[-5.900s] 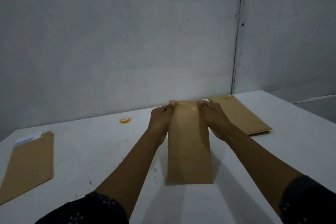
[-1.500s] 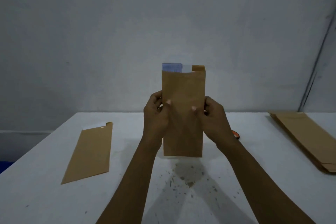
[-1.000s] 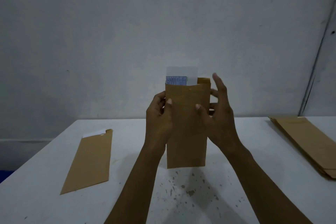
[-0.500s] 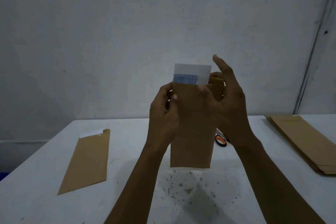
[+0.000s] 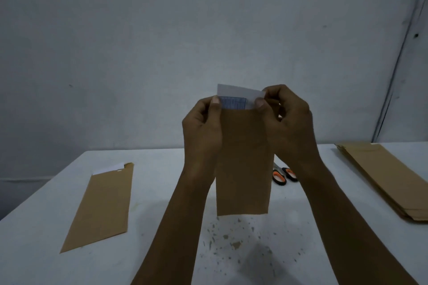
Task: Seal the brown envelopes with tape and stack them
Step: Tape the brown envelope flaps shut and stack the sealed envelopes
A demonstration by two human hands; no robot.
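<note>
Currently, you hold one long, narrow brown paper envelope upright in the air above the white table, its open mouth at the top and its bottom edge clear of the surface. Your left hand grips the left edge of the envelope near the top, with the thumb pressed on the front face beside the mouth and the fingers curled behind. Your right hand is clenched at the top right corner, pinching the white printed paper sheet between the thumb and the fingers. That sheet protrudes from the mouth of the envelope; a block of bluish print shows on its lower exposed part.

A second brown paper envelope lies flat on the table to your left, well apart from the held one, with a strip of white paper showing at its far end. A stack of flat brown paper envelopes lies on the table to your right, reaching the frame edge. A pair of scissors with orange and black handles lies on the table behind the held envelope, partly hidden by your right forearm. Small dark specks are scattered over the table surface below the envelope. A plain grey wall stands behind the table.
</note>
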